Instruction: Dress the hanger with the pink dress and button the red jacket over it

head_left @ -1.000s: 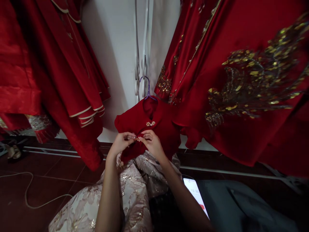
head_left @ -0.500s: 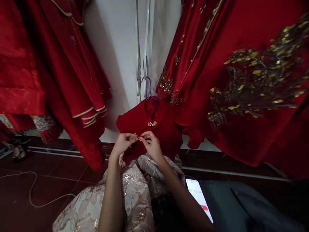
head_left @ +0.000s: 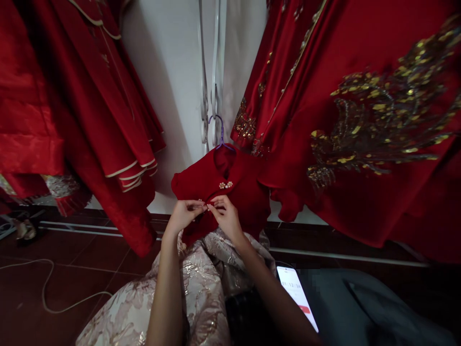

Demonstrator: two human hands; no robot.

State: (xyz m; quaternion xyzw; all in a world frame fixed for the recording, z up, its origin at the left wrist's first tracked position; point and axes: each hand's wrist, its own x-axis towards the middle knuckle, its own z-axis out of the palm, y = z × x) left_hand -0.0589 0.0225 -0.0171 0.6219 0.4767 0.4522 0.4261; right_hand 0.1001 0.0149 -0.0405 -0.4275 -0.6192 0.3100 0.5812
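A small red velvet top (head_left: 245,187) hangs on a purple hanger (head_left: 219,132) in front of a white wall. A pearl clasp (head_left: 225,185) sits closed near its collar. My left hand (head_left: 183,215) and my right hand (head_left: 226,215) meet just below it, fingers pinched on a second small clasp at the top's front opening. Below the top spreads a pale pink and gold brocade skirt (head_left: 198,293).
Red satin gowns (head_left: 108,120) hang at the left. A red gown with gold sequin embroidery (head_left: 360,120) hangs at the right. A lit phone (head_left: 296,298) lies on dark cloth by my right forearm. A white cable (head_left: 46,293) runs over the dark red tiled floor.
Both hands stay pinched at the same clasp with only small finger movements. The view shifts slightly.
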